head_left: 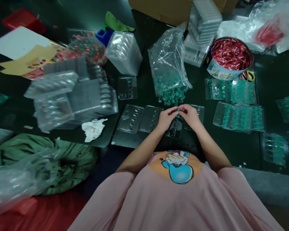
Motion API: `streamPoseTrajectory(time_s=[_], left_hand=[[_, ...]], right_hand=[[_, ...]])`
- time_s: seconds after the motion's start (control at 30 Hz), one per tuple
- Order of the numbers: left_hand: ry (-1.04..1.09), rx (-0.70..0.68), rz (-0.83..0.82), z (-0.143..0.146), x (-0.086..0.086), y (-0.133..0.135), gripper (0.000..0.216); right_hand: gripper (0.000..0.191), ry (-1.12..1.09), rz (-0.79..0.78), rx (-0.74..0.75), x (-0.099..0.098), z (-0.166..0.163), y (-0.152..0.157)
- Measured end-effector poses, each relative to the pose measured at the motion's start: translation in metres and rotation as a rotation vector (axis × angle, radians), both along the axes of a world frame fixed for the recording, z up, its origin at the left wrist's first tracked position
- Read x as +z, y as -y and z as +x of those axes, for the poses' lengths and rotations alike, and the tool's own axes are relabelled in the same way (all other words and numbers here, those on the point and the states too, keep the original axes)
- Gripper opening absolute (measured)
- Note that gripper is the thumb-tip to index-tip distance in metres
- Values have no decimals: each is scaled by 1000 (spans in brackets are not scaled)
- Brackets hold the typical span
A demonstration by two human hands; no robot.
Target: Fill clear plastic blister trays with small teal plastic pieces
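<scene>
My left hand and my right hand meet fingertip to fingertip over the dark table, both pinched on a small green piece. Under them lie clear plastic blister trays with empty pockets. Just beyond my fingers a clear bag spills a heap of small green pieces onto the table.
Filled trays with green pieces lie to the right. A round tin of red sachets and scissors stand behind them. Stacks of empty clear trays are at the left, crumpled white paper near them, cardboard box at the back.
</scene>
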State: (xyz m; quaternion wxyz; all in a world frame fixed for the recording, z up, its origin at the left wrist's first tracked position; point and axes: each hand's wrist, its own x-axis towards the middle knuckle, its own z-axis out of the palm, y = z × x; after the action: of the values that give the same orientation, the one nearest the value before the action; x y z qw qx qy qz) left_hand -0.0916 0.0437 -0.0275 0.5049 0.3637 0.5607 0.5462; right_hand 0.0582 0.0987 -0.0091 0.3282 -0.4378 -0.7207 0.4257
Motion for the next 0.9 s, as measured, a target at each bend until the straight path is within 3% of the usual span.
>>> streamPoseTrajectory(time_s=[0.2,0.47,0.7,0.9], left_hand=[[-147,-29,13,1,-1,16,29],[-350,-87,88,-13,3,8,30],[-791,-416,254,-27,10,14,20],[-872,-551,362,-21,-4,8,20]], right_hand=[[24,-124,-164,-55,-7,4,35],[30,-195,-171,-98,-4,14,31],[27,-182,-184,-183,-11,34,26],[26,-154,-193,-167,-20,36,28]])
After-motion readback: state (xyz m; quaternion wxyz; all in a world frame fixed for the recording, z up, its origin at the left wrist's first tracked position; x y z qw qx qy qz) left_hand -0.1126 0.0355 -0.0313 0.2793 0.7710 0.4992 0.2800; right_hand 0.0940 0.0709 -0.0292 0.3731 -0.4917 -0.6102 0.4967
